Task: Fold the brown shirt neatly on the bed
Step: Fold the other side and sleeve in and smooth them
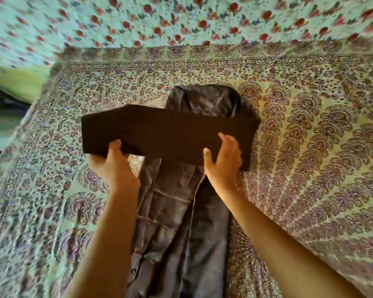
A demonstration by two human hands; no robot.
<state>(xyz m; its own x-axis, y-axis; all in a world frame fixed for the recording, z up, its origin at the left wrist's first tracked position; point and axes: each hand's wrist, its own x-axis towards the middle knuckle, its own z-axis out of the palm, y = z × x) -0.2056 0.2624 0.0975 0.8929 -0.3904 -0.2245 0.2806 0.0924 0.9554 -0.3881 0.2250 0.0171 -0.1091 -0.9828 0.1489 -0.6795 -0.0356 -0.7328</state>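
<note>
Across mid-frame, both hands hold a dark brown band (170, 134) level over the bed. It is long and flat, its left end cut at an angle and its right end dropping down. Cloth or stiff board, cannot tell.

Left hand (114, 166) grips the band's near edge toward 8 o'clock, thumb on top and fingers hidden beneath. Right hand (223, 160) clasps the near edge toward 4 o'clock, thumb and curled fingers lying on the band.

Brown shirt (177, 211) lies flat on the bedspread (310, 147), running from centre down to 6 o'clock and out of frame. It is folded lengthwise into a narrow column. The fabric reads grey-brown with pale check lines, a bit washed out and blurry. The collar end (209, 100) sticks out past the band toward 12 o'clock. The front edge runs down the middle, and a button or two (134, 271) shows near 7 o'clock. The band crosses the shirt just below the collar; whether they touch, cannot tell.

The bedspread is a cream and purple paisley print. A green cloth with red flowers (181, 20) fills the 12 o'clock strip. Dark blurred shapes (0, 104) sit off the bed edge at 9 o'clock.
</note>
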